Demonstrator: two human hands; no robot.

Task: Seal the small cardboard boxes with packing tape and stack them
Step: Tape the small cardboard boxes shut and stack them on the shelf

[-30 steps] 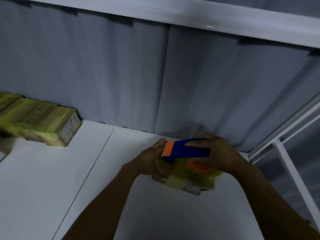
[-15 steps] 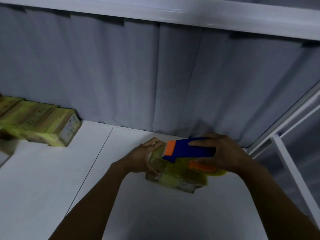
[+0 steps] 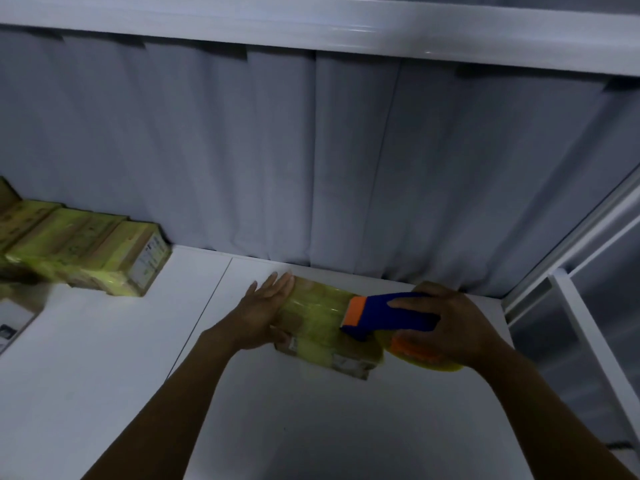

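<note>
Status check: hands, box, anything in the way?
Left hand flat against cardboard box end. Right hand grips tape dispenser, nose at box top. Box on white table, yellow tape across it. Taped boxes far left, apart.

A box [image 3: 311,317] lies on the bench [image 3: 121,358], towards the back and right of the middle, just before the curtain [image 3: 277,150] that hangs behind the bench. The left grip [image 3: 263,313] rests flat against the box's left end. The right grip [image 3: 450,323] holds a tape dispenser [image 3: 384,311] over the box's right end, its front edge on top of the box, and the tape roll [image 3: 426,358] sits under that grip, just right of the box. A row of boxes [image 3: 86,251] lies at the far left of the bench, against the curtain and well apart from the single box. A beam [image 3: 311,22] runs across overhead, and a post [image 3: 588,341] stands to the right of the bench.
</note>
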